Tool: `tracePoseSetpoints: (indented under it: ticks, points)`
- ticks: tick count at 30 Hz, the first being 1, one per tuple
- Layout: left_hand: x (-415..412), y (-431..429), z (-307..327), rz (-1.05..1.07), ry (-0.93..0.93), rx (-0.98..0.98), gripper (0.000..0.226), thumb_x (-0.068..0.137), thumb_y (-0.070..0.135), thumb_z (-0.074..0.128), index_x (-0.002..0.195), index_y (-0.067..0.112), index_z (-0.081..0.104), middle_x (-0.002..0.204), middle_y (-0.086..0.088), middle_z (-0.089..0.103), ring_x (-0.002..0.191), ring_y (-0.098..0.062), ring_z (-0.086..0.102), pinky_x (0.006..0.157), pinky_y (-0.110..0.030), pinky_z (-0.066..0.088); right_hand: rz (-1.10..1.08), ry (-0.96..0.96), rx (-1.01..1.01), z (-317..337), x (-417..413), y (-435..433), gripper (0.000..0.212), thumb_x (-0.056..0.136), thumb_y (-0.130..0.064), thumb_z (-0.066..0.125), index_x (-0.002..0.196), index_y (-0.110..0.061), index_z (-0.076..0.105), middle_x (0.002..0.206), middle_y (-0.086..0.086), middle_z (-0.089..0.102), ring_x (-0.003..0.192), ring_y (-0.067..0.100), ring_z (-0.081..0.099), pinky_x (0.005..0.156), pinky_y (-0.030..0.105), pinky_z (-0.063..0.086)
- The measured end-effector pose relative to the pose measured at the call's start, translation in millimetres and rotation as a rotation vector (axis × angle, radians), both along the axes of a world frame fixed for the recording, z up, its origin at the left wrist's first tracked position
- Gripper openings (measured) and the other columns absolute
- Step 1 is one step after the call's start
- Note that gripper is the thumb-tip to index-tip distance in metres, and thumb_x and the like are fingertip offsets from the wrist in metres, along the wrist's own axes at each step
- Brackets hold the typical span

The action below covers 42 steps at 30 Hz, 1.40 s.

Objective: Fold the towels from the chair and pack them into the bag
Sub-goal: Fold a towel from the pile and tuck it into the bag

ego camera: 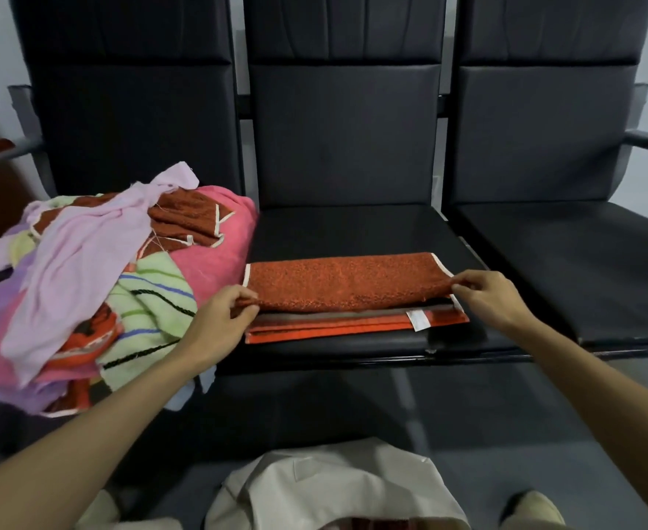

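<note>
Nearest the viewer, a cream fabric bag [333, 487] sits on the grey floor, its mouth towards the bottom edge, with something dark red just visible inside (too little shows to identify it). A pale shoe [532, 508] stands to the right of the bag.

Both forearms reach forward to the middle seat [353, 231] of a row of black padded chairs. The left hand [223, 319] pinches the near left corner of the top layer of an orange-red towel [345, 288], with fingers and thumb curled on the cloth. The right hand [490, 300] pinches the same layer at its right end. The towel lies flat along the front half of the middle seat and is folded lengthwise. The upper layer is lifted slightly at its near edge. Beneath it, a lower layer shows a grey band and a bright orange border. A white label [418, 320] lies on that lower layer near the right hand.

On the left seat, just beside the left hand, is a loose pile of unfolded towels [96, 285]: lilac, pink, green-striped and rust with white edging. Part of the pile hangs over the front edge.

The right seat [582, 262] and three dark backrests stand behind.
</note>
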<state>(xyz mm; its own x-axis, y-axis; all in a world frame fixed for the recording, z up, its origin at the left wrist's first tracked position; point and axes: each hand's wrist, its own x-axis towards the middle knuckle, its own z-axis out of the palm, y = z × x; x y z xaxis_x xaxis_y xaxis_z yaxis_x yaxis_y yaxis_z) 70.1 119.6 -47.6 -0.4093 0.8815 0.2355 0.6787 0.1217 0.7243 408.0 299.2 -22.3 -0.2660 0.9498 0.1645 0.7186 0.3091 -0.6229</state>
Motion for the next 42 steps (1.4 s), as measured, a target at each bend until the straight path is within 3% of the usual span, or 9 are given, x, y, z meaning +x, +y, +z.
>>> tracePoseSetpoints:
  ticks: [4, 10, 14, 20, 23, 29, 34, 37, 42]
  points:
    - [5, -5, -5, -0.018, 0.006, -0.020, 0.012, 0.091, 0.013, 0.062, 0.099, 0.021, 0.064, 0.111, 0.001, 0.063, 0.105, -0.014, 0.058, 0.088, -0.021, 0.038, -0.035, 0.015, -0.012, -4, 1, -6, 0.022, 0.090, -0.012, 0.054, 0.096, -0.016, 0.075, 0.089, 0.005, 0.070, 0.082, 0.018, 0.060, 0.063, 0.024, 0.041]
    - [10, 1, -6, -0.023, 0.067, -0.120, 0.025, 0.096, 0.028, 0.056, 0.086, 0.016, 0.075, 0.110, 0.009, 0.058, 0.102, -0.008, 0.055, 0.089, -0.024, 0.038, -0.051, -0.128, -0.048, -11, -4, -10, 0.027, 0.095, -0.031, 0.057, 0.100, -0.013, 0.076, 0.096, 0.011, 0.072, 0.083, 0.021, 0.059, 0.073, 0.029, 0.044]
    - [4, 12, -15, 0.176, 0.115, -0.050, 0.018, 0.093, 0.019, 0.060, 0.105, 0.010, 0.069, 0.109, -0.005, 0.057, 0.101, -0.020, 0.055, 0.087, -0.027, 0.038, -0.104, -0.141, 0.005, -19, -11, -5, 0.020, 0.086, -0.014, 0.067, 0.106, -0.009, 0.071, 0.115, 0.014, 0.064, 0.108, 0.026, 0.058, 0.083, 0.023, 0.037]
    - [-16, 34, -38, 0.284, 0.105, -0.373, 0.058, 0.081, 0.058, 0.061, 0.097, 0.002, 0.065, 0.099, -0.018, 0.065, 0.096, -0.035, 0.061, 0.086, -0.046, 0.051, -0.239, -0.086, -0.276, -15, -20, 3, 0.023, 0.081, -0.011, 0.060, 0.102, -0.001, 0.061, 0.097, 0.014, 0.065, 0.087, 0.026, 0.060, 0.063, 0.029, 0.042]
    - [-2, 28, -20, 0.267, 0.108, -0.449, 0.043, 0.086, 0.047, 0.062, 0.100, 0.007, 0.065, 0.103, -0.012, 0.065, 0.098, -0.031, 0.061, 0.086, -0.038, 0.050, -0.238, -0.045, -0.380, -16, -20, 7, 0.027, 0.078, -0.015, 0.068, 0.100, 0.000, 0.061, 0.099, 0.015, 0.066, 0.088, 0.027, 0.062, 0.068, 0.031, 0.047]
    - [17, 9, 8, 0.270, -0.598, -0.244, 0.007, 0.089, 0.003, 0.060, 0.095, 0.003, 0.063, 0.084, -0.012, 0.067, 0.076, -0.024, 0.063, 0.075, -0.036, 0.053, -0.271, 0.163, -0.472, -15, -23, 4, 0.043, 0.083, -0.037, 0.072, 0.106, -0.002, 0.061, 0.103, 0.012, 0.066, 0.094, 0.029, 0.064, 0.086, 0.039, 0.053]
    - [19, -9, 28, 0.264, -1.323, -0.180, 0.011, 0.085, -0.003, 0.062, 0.091, 0.005, 0.057, 0.076, -0.012, 0.064, 0.074, -0.020, 0.060, 0.063, -0.030, 0.054, -0.248, 0.213, -0.513, -6, -32, -16, 0.041, 0.087, -0.028, 0.070, 0.115, 0.000, 0.058, 0.105, 0.013, 0.063, 0.080, 0.023, 0.061, 0.057, 0.027, 0.046]
    - [18, -15, 41, 0.269, -1.408, -0.041, 0.009, 0.086, -0.001, 0.061, 0.084, 0.006, 0.057, 0.063, -0.009, 0.063, 0.068, -0.017, 0.059, 0.060, -0.027, 0.055, -0.217, 0.396, -0.616, 1, -39, -30, 0.040, 0.089, -0.027, 0.069, 0.115, 0.000, 0.057, 0.098, 0.014, 0.066, 0.069, 0.022, 0.063, 0.045, 0.025, 0.049]
    - [8, -32, 65, 0.201, -1.390, 0.201, 0.009, 0.086, 0.000, 0.055, 0.085, 0.006, 0.061, 0.072, -0.008, 0.065, 0.070, -0.018, 0.061, 0.070, -0.029, 0.053, -0.126, 0.597, -0.788, -3, -67, -56, 0.025, 0.093, -0.021, 0.061, 0.107, -0.001, 0.057, 0.095, 0.016, 0.068, 0.079, 0.029, 0.067, 0.068, 0.042, 0.057]
